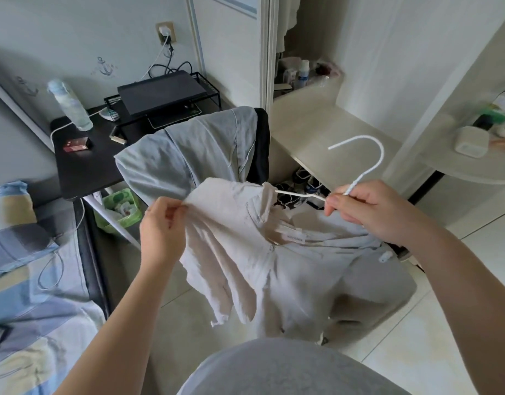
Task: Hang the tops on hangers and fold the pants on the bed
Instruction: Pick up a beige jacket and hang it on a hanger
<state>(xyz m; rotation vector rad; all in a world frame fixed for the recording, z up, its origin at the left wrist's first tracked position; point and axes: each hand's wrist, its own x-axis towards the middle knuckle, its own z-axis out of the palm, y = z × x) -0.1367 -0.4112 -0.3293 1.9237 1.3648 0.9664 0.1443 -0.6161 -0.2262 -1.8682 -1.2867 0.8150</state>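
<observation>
While only one arm of the white hanger (381, 155) is seen entering the cream top (245, 252), the item counts as unsecured. Risk, as judged: the garment slides off that single arm, or the wire tip snags the collar seam, should the pinched shoulder be let go before the far shoulder is seated; the loose, crumpled cloth hanging below adds drag on that side. Right hand (365, 206): fingers curled round the hanger neck just under the hook, hook uppermost and turned toward the wardrobe (317, 124). Left hand (160, 223): thumb and fingers pinching the top's shoulder edge, drawing it outward. Position of top: held in the air between the two hands, its collar and label just below the right hand, its body draped down in front of the person. Noted behind: grey-blue garment (194, 155) over a chair (262, 143); bed (32, 295) at left.
</observation>
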